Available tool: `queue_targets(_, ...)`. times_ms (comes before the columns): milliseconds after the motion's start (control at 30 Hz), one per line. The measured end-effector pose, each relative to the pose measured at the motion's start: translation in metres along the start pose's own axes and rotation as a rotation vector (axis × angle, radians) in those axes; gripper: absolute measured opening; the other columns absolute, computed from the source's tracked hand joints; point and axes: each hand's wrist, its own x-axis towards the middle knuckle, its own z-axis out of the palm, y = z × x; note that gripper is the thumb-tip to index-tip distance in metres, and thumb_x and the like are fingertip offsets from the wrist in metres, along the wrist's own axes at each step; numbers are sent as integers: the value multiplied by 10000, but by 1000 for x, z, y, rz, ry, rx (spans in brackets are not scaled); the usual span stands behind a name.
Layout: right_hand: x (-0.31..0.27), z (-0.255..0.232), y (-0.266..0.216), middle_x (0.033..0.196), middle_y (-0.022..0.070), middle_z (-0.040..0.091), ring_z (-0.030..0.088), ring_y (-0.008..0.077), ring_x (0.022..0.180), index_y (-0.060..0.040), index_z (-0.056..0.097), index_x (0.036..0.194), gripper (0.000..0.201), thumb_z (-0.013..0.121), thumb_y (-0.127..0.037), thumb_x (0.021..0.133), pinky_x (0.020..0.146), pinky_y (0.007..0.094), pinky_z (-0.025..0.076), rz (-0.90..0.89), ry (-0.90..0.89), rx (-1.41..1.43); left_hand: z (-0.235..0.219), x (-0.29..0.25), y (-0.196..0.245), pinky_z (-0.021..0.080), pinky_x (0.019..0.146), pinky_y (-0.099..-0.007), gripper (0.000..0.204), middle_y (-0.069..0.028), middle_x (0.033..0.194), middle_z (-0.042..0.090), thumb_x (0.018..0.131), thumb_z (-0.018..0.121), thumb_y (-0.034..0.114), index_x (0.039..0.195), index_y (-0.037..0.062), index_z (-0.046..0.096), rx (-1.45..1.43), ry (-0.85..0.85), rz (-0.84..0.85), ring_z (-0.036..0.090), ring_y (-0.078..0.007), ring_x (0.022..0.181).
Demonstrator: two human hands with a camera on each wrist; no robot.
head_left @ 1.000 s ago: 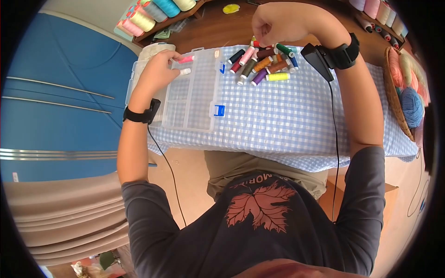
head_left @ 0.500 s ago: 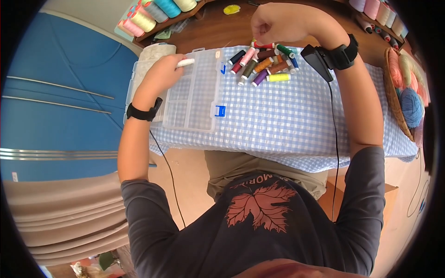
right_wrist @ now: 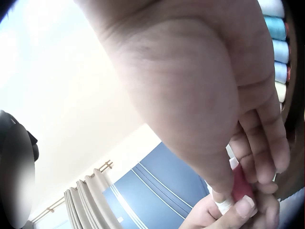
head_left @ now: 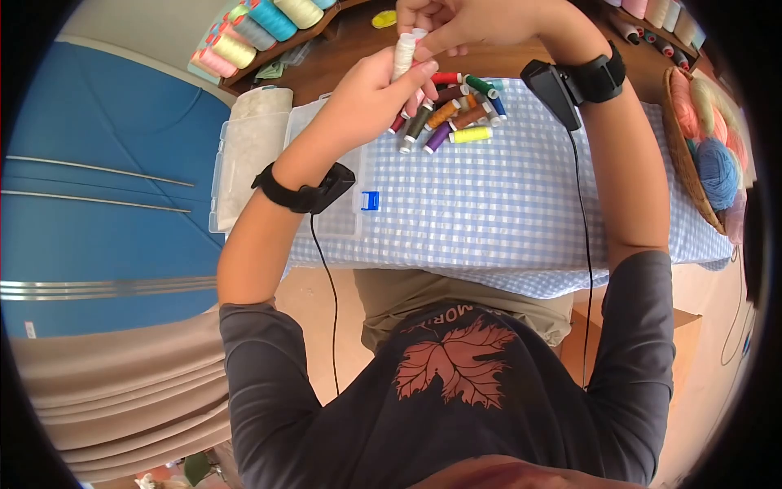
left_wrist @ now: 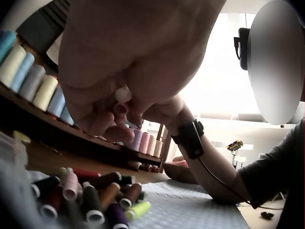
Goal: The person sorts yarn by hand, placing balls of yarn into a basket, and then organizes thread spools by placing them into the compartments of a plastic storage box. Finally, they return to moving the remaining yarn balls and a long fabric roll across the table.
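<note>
Hands: left hand (head_left: 371, 90) grips white spool (head_left: 403, 54); right hand (head_left: 456, 20) pinches its top.

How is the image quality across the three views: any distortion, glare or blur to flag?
Head view: strong fisheye bending with a dark vignette at the edges, evenly lit. Left wrist view: the left hand fills the top, near and soft; bright blown-out backlight behind; the spool pile is blurred. Right wrist view: the right hand fills the frame, out of focus, against a washed-out ceiling.
</note>
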Motion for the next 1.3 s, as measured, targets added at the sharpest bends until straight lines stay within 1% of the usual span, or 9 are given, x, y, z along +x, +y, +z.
queue_targets(167, -12, -16, 12, 793, 44, 735, 652, 152, 763, 29, 793, 987, 288, 736, -251, 1022, 710, 342, 521, 305, 38, -289, 9, 15, -3, 453, 538, -273, 387, -31, 702, 682, 1117, 676, 378, 1138, -7, 641, 261, 57, -189, 595, -90, 583)
queue_targets(500, 2, -6, 40, 732, 10, 675, 598, 162, 682, 4, 807, 849, 250, 749, -223, 937, 633, 344, 459, 390, -227, -290, 5, 2, -10, 480, 593, -267, 479, -70, 776, 754, 1042, 769, 389, 1262, -27, 677, 430, 62, -292, 665, -94, 663)
queue_targets(700, 4, -6, 33, 705, 25, 664, 607, 185, 660, 17, 817, 908, 252, 662, -175, 960, 579, 351, 451, 626, -471, 79, -10, -54, -1, 452, 585, -282, 320, -23, 687, 691, 1013, 804, 283, 1119, -9, 726, 304, 261, -140, 619, -84, 632)
queue_targets(767, -3, 0, 37, 747, 60, 700, 662, 198, 691, 54, 799, 1114, 326, 577, -146, 982, 606, 352, 517, 686, -147, -168, -12, -87, 15, 394, 583, -255, 220, 31, 675, 618, 1039, 784, 198, 1064, -12, 721, 175, 407, -133, 524, -40, 634)
queue_targets(900, -7, -11, 39, 926, 131, 779, 744, 231, 801, 70, 705, 1328, 419, 538, -134, 1003, 719, 359, 609, 573, -48, -230, -18, -153, 6, 363, 590, -231, 171, 58, 690, 568, 1060, 762, 145, 1013, -12, 714, 119, 573, -118, 478, -22, 646)
queue_targets(1067, -1, -2, 12, 978, 146, 791, 759, 242, 869, 36, 730, 1308, 385, 589, -177, 1020, 770, 371, 604, 549, -18, -255, -19, -227, -37, 346, 586, -223, 179, 49, 701, 576, 1074, 740, 112, 943, -3, 704, 77, 879, -107, 475, -21, 642)
queue_targets(1167, 7, 14, 24, 1039, 216, 798, 759, 335, 926, 37, 762, 1195, 313, 644, -181, 1006, 871, 411, 593, 201, 114, -471, -25, -267, -68, 345, 581, -229, 202, 47, 679, 565, 1078, 736, 122, 923, -4, 707, 67, 993, -131, 475, -24, 632)
queue_targets(1233, 18, 26, 24, 1050, 228, 795, 758, 351, 956, 39, 763, 1178, 296, 651, -169, 1001, 887, 416, 591, 155, 204, -424, -30, -286, -88, 346, 580, -233, 221, 44, 672, 565, 1080, 738, 145, 926, -11, 713, 57, 1051, -149, 479, -26, 631)
queue_targets(1300, 27, 40, 8, 1076, 253, 780, 746, 399, 1032, 40, 759, 1137, 244, 649, -114, 983, 931, 441, 583, 187, 331, -283, -33, -299, -104, 356, 582, -237, 271, 24, 667, 588, 1081, 745, 202, 945, -32, 727, 212, 1222, -336, 496, -37, 627)
